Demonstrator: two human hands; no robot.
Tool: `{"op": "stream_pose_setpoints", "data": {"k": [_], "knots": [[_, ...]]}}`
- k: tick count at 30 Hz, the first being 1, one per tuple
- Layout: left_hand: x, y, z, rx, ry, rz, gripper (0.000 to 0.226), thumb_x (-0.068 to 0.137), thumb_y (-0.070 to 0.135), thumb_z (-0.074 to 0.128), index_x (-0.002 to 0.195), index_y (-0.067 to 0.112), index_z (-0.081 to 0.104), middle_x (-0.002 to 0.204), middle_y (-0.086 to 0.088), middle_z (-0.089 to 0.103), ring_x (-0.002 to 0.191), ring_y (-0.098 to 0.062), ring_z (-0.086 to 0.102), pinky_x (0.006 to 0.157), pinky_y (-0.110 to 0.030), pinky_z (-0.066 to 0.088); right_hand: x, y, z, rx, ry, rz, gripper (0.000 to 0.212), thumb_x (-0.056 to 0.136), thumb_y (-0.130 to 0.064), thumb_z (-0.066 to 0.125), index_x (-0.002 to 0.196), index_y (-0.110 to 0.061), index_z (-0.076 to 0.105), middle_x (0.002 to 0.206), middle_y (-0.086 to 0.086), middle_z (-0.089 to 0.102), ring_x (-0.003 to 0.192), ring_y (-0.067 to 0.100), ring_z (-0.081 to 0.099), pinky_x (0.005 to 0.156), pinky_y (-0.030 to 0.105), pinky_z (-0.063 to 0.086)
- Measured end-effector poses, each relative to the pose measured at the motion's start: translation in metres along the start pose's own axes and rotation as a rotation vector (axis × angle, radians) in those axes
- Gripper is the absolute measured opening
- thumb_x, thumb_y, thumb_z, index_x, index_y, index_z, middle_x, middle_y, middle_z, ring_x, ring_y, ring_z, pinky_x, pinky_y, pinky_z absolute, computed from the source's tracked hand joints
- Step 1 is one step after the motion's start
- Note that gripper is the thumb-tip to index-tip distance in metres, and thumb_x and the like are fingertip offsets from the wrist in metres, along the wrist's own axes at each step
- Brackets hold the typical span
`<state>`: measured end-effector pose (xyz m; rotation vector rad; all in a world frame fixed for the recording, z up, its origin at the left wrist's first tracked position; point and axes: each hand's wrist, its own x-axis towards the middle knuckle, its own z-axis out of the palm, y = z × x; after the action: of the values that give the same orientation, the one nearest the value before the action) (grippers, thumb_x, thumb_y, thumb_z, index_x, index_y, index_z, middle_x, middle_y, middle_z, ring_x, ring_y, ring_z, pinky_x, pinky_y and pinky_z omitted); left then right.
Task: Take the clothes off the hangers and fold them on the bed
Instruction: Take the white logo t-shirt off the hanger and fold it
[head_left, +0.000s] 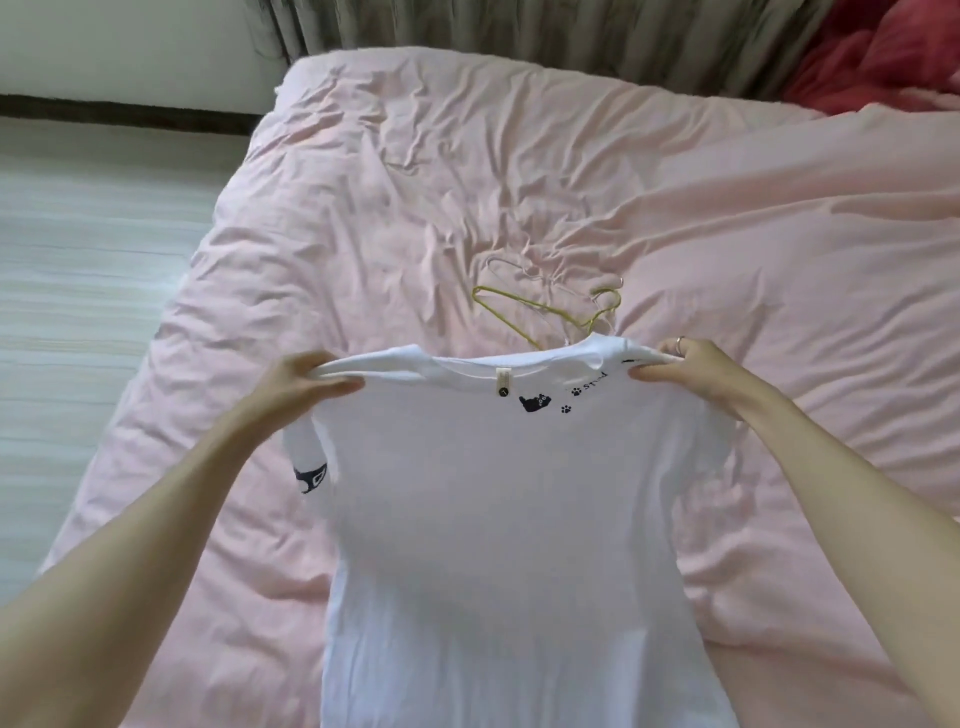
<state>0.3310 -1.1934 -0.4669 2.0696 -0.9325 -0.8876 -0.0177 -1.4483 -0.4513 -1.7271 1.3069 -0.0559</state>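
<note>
A white T-shirt (509, 519) hangs spread above the near edge of the bed (363, 208), its neck label and small black cat and paw prints showing. The left hand (301, 384) has its grip closed on one shoulder, the right hand (691, 369) pinches the other. Just beyond the collar, a yellow hanger (540, 312) and a clear hanger (524, 270) lie overlapping mid-bed. A red blanket (883, 52) sits at the far right corner.
</note>
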Motion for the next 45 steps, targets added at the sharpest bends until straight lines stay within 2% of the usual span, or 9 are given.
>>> {"op": "stream_pose_setpoints", "data": {"k": [4,7,10,13,20,28,31,38,45], "knots": [[0.055,-0.02,0.014,-0.046,0.047,-0.03,0.015,0.083,0.024,0.07,0.07,0.023,0.064,0.051,0.015,0.052,0.045,0.002,0.044,0.041,-0.01,0.027,0.057,0.012,0.016,0.013,-0.096,0.026,0.024,0.085,-0.025,0.068,0.095,-0.004,0.061,0.077,-0.001,0.057,0.07,0.008,0.052,0.057,0.014,0.038],[0.09,-0.035,0.031,0.002,0.164,-0.025,0.001,0.089,0.016,0.062,0.089,0.016,0.063,0.073,0.001,0.055,0.05,0.002,0.045,0.043,-0.009,0.029,0.096,0.016,0.026,0.051,-0.039,0.021,0.014,0.09,-0.022,0.063,0.089,-0.008,0.064,0.076,-0.001,0.058,0.061,0.001,0.051,0.054,0.012,0.038],[0.127,-0.049,0.044,0.11,0.22,-0.035,0.005,0.092,0.016,0.056,0.096,0.018,0.058,0.084,-0.007,0.055,0.065,-0.015,0.048,0.054,-0.022,0.038,0.139,0.017,0.034,0.073,0.069,-0.018,0.014,0.09,-0.016,0.061,0.079,-0.023,0.063,0.077,-0.005,0.061,0.062,-0.001,0.055,0.061,0.013,0.044],[0.158,-0.064,0.063,0.29,0.25,-0.087,0.015,0.095,0.015,0.045,0.106,0.017,0.054,0.084,-0.011,0.053,0.08,-0.031,0.053,0.069,-0.037,0.041,0.181,0.027,0.047,0.021,0.148,-0.035,0.004,0.087,-0.015,0.064,0.087,-0.018,0.067,0.076,-0.006,0.062,0.073,0.011,0.056,0.071,0.027,0.043],[0.201,-0.11,0.096,0.552,0.235,-0.208,0.013,0.098,0.024,0.044,0.108,0.016,0.047,0.093,-0.021,0.06,0.092,-0.039,0.054,0.071,-0.042,0.037,0.241,0.049,0.085,-0.394,0.247,-0.019,0.03,0.086,-0.033,0.063,0.091,-0.004,0.06,0.102,0.021,0.063,0.098,0.037,0.056,0.072,0.035,0.034],[0.227,-0.142,0.112,0.621,0.19,-0.249,0.021,0.097,0.033,0.046,0.107,0.015,0.051,0.083,-0.019,0.058,0.088,-0.04,0.056,0.069,-0.037,0.03,0.276,0.074,0.119,-0.584,0.277,0.07,0.043,0.086,-0.043,0.061,0.102,-0.003,0.058,0.114,0.023,0.06,0.106,0.04,0.055,0.08,0.039,0.04],[0.229,-0.151,0.114,0.556,0.194,-0.282,0.023,0.095,0.037,0.048,0.109,0.019,0.047,0.1,-0.013,0.063,0.095,-0.039,0.056,0.072,-0.04,0.033,0.279,0.077,0.128,-0.621,0.312,0.068,0.043,0.088,-0.04,0.06,0.109,-0.002,0.057,0.119,0.021,0.057,0.112,0.037,0.051,0.091,0.042,0.037],[0.197,-0.158,0.09,0.231,0.173,-0.349,0.051,0.083,0.044,0.067,0.119,0.012,0.048,0.094,0.0,0.057,0.09,-0.019,0.052,0.074,-0.033,0.04,0.248,0.057,0.154,-0.58,0.491,-0.111,0.037,0.089,-0.026,0.05,0.119,-0.005,0.055,0.127,0.017,0.05,0.122,0.035,0.042,0.097,0.044,0.03],[0.139,-0.165,0.056,-0.068,-0.188,-0.615,0.025,0.084,0.035,0.068,0.088,0.01,0.064,0.071,0.001,0.064,0.056,-0.009,0.059,0.049,-0.02,0.043,0.163,0.015,0.259,-0.509,0.142,-0.531,0.042,0.085,-0.031,0.043,0.109,-0.005,0.065,0.118,0.015,0.061,0.113,0.03,0.054,0.095,0.045,0.042]]}}
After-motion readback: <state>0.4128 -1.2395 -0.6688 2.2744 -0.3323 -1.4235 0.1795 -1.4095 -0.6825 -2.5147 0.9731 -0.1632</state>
